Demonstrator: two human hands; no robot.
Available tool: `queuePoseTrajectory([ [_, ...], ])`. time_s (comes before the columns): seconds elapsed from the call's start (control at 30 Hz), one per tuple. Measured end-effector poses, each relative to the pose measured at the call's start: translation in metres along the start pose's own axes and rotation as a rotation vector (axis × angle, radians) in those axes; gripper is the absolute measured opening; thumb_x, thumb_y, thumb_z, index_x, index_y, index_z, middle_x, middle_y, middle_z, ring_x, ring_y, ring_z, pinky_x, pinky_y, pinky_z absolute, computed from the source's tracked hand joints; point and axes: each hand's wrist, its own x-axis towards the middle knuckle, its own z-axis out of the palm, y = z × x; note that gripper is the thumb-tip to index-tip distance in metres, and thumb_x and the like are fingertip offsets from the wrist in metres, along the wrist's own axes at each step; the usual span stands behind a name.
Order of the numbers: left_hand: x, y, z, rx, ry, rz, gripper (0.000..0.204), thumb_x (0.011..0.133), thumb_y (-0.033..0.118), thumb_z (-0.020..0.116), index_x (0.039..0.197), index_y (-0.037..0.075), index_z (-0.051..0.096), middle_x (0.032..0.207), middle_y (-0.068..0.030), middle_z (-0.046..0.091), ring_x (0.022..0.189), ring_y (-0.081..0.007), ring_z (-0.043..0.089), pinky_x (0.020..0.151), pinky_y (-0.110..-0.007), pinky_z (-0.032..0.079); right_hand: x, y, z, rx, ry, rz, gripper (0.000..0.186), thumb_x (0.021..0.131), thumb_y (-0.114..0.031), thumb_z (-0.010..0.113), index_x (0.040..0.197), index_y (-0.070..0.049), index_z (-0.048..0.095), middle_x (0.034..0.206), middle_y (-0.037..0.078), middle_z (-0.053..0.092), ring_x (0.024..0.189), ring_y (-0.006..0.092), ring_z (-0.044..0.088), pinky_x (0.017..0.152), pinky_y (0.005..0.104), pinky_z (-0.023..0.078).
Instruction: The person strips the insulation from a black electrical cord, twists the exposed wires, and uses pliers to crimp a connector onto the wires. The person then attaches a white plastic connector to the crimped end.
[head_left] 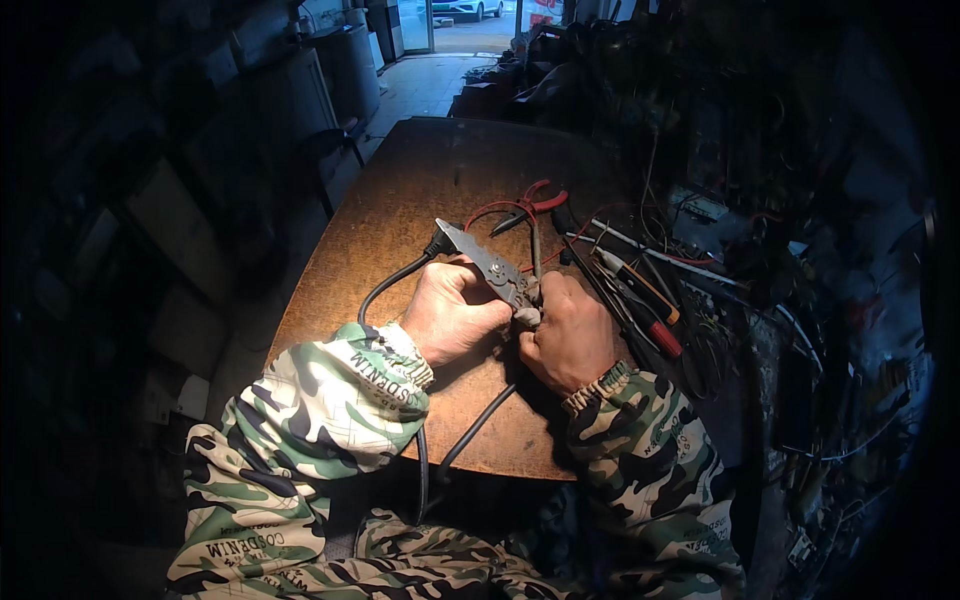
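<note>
My right hand (570, 332) is closed round the handle end of grey metal wire-stripping pliers (490, 265), whose flat jaws point up and left. Close against the pliers' pivot end, my left hand (455, 310) is closed in a pinch between thumb and forefinger. What lies between those fingers is hidden. A black cable (483, 422) comes up over the table's near edge and vanishes beneath my hands. Beyond my left hand, partly behind the jaws, sits a black plug (438, 243), its cord (385, 285) curving down under my left sleeve.
Red-handled pliers (548, 197) lie on the brown tabletop (400, 180) past my hands, beside a thin red wire (487, 209). To the right are a red-handled screwdriver (664, 338), an orange-and-black tool (655, 298) and tangled wires. Dark clutter fills the right side.
</note>
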Motion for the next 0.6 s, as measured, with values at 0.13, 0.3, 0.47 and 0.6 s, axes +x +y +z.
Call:
queuePoseTrajectory([
  [0.13, -0.003, 0.001, -0.003, -0.036, 0.024, 0.016, 0.014, 0.08, -0.001, 0.074, 0.093, -0.004, 0.077, 0.094, -0.0072, 0.074, 0.083, -0.012, 0.068, 0.076, -0.029, 0.057, 0.003, -0.002, 0.001, 0.03, 0.0, -0.04, 0.036, 0.07, -0.01, 0.078, 0.096, 0.003, 0.057, 0.091, 0.022, 0.062, 0.081, 0.0409, 0.067, 0.071, 0.0484, 0.056],
  [0.3, -0.002, 0.001, 0.001, -0.083, 0.018, 0.02, 0.017, 0.08, -0.003, 0.072, 0.097, -0.004, 0.075, 0.094, -0.0078, 0.076, 0.083, -0.012, 0.069, 0.076, -0.029, 0.057, 0.0, -0.005, -0.004, 0.012, 0.022, -0.03, 0.038, 0.068, -0.01, 0.08, 0.096, 0.003, 0.057, 0.095, 0.022, 0.061, 0.083, 0.0388, 0.065, 0.071, 0.0462, 0.055],
  [0.47, 0.0, -0.006, 0.001, -0.122, 0.022, 0.073, 0.02, 0.079, -0.005, 0.071, 0.099, -0.004, 0.074, 0.094, -0.0076, 0.076, 0.083, -0.0115, 0.069, 0.076, -0.028, 0.057, 0.0, -0.008, -0.005, 0.035, 0.047, -0.038, 0.039, 0.068, -0.009, 0.078, 0.097, 0.003, 0.056, 0.095, 0.02, 0.059, 0.086, 0.0379, 0.063, 0.074, 0.0461, 0.054],
  [0.6, 0.0, -0.002, 0.0, -0.148, 0.014, 0.092, 0.021, 0.08, -0.005, 0.071, 0.101, -0.004, 0.073, 0.094, -0.0076, 0.076, 0.083, -0.0115, 0.069, 0.076, -0.028, 0.057, 0.001, -0.009, -0.005, 0.061, 0.044, -0.038, 0.04, 0.068, -0.009, 0.078, 0.099, 0.004, 0.057, 0.095, 0.02, 0.059, 0.089, 0.0378, 0.062, 0.078, 0.0461, 0.053],
])
